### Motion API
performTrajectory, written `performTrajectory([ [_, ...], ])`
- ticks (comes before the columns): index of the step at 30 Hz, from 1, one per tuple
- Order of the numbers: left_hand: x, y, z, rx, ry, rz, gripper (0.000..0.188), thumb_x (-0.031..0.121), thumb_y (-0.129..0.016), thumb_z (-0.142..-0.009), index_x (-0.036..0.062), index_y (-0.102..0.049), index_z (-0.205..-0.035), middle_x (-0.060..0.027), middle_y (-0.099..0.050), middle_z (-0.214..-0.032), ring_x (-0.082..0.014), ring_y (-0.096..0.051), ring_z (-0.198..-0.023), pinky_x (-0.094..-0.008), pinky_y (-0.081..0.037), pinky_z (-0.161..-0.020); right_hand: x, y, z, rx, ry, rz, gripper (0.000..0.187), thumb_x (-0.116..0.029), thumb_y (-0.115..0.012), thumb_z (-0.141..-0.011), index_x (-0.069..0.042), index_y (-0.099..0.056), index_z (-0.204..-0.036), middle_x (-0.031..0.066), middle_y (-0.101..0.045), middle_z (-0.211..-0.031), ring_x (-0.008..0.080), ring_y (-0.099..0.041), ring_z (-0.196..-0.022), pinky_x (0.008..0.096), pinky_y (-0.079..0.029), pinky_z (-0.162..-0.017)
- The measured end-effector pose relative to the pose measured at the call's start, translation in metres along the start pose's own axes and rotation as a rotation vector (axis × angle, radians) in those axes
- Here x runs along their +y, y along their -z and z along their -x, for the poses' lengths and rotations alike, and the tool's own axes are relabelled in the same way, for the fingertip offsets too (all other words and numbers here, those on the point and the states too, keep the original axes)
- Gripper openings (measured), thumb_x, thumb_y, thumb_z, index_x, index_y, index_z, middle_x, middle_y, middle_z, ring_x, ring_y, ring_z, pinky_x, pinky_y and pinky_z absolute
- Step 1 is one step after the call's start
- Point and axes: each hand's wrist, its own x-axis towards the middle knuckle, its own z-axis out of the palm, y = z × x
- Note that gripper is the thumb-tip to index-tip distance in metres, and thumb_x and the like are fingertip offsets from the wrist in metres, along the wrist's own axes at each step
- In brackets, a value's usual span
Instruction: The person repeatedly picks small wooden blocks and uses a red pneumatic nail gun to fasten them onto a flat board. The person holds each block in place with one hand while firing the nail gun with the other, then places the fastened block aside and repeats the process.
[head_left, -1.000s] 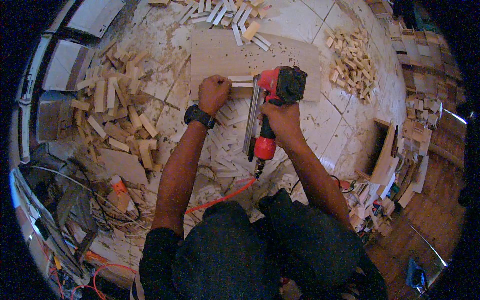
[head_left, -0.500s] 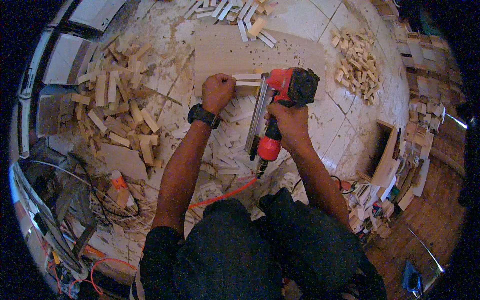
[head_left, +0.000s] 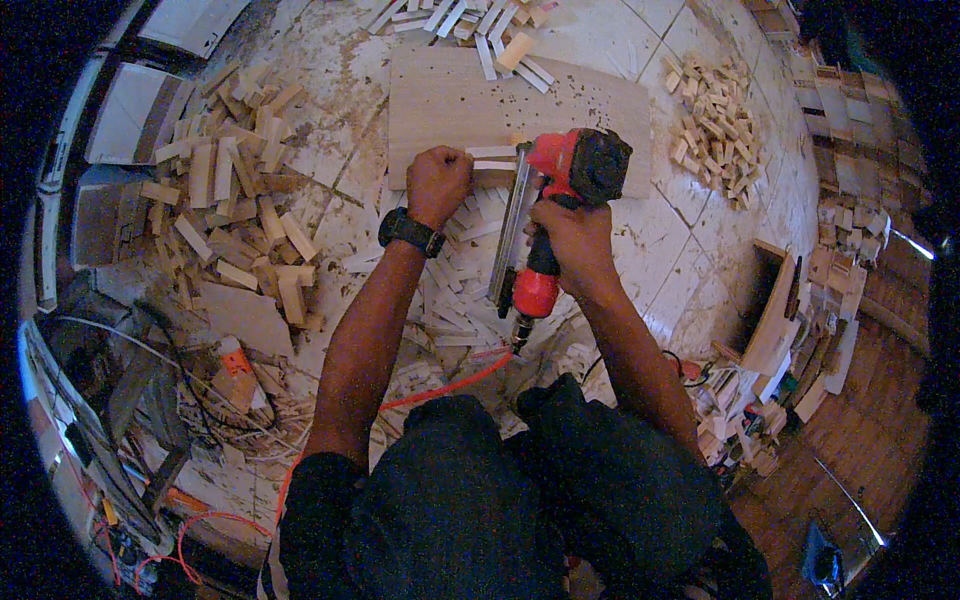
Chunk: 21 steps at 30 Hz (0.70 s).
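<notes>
A red and black nail gun (head_left: 537, 292) is in the grip of my right hand (head_left: 578, 245), which wraps round its handle. Its nose meets the right ends of two pale wooden strips (head_left: 493, 153), and its long magazine slants down toward me. My left hand (head_left: 440, 187), with a watch on the wrist, is closed at the left ends of these strips and pins them at the near edge of a flat wooden board (head_left: 440, 90). The fingers hide those ends. An orange air hose (head_left: 455, 386) runs from the tool's rear fitting across to the left.
Several wooden blocks lie heaped on the left (head_left: 230, 190), with a smaller block pile (head_left: 715, 125) at the far right. Joined strips (head_left: 490, 30) lie beyond the board. Loose pale strips (head_left: 455, 300) are scattered before my knees. An open wooden box (head_left: 765, 310) stands right.
The nail gun and my right hand have shifted slightly left, its nose closer over the strips' ends. My left hand has barely moved.
</notes>
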Motion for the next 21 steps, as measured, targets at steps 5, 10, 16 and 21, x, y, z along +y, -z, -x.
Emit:
performTrajectory([
  [5, -0.003, -0.001, 0.001, 0.026, -0.024, 0.045, 0.032, 0.029, -0.058, -0.077, -0.0007, -0.068, -0.077, -0.017, -0.064, -0.066, -0.0298, -0.064, -0.062, -0.0389, -0.05, -0.063, -0.003, -0.002, 0.0, -0.006, 0.015, -0.002, 0.026, 0.001, -0.06, -0.07, -0.004, -0.054, -0.095, 0.0021, -0.055, -0.067, 0.0136, -0.055, -0.053, 0.0289, -0.048, -0.051],
  [10, -0.009, -0.006, 0.001, 0.055, 0.017, 0.172, 0.032, 0.03, -0.057, -0.077, -0.0011, -0.068, -0.079, -0.0176, -0.065, -0.071, -0.0316, -0.064, -0.065, -0.0398, -0.051, -0.065, -0.006, -0.001, 0.006, -0.061, -0.007, -0.091, 0.022, 0.001, -0.06, -0.07, -0.004, -0.053, -0.09, 0.0021, -0.054, -0.067, 0.0133, -0.054, -0.053, 0.0289, -0.047, -0.05],
  [16, -0.012, -0.003, -0.004, 0.031, -0.071, -0.009, 0.031, 0.03, -0.058, -0.076, 0.001, -0.069, -0.081, -0.0172, -0.066, -0.073, -0.0301, -0.065, -0.069, -0.0393, -0.051, -0.068, 0.003, -0.01, -0.003, 0.022, 0.076, 0.222, 0.021, 0.001, -0.059, -0.069, -0.005, -0.052, -0.088, 0.0025, -0.053, -0.064, 0.0138, -0.051, -0.049, 0.0285, -0.045, -0.047],
  [21, -0.009, -0.002, 0.0, 0.044, -0.084, -0.042, 0.031, 0.03, -0.058, -0.076, 0.0015, -0.069, -0.082, -0.0168, -0.066, -0.073, -0.0295, -0.066, -0.07, -0.0387, -0.051, -0.068, 0.004, 0.001, -0.001, 0.014, -0.027, 0.038, 0.017, -0.002, -0.06, -0.07, -0.004, -0.053, -0.085, 0.0042, -0.055, -0.065, 0.0169, -0.054, -0.052, 0.0318, -0.047, -0.048],
])
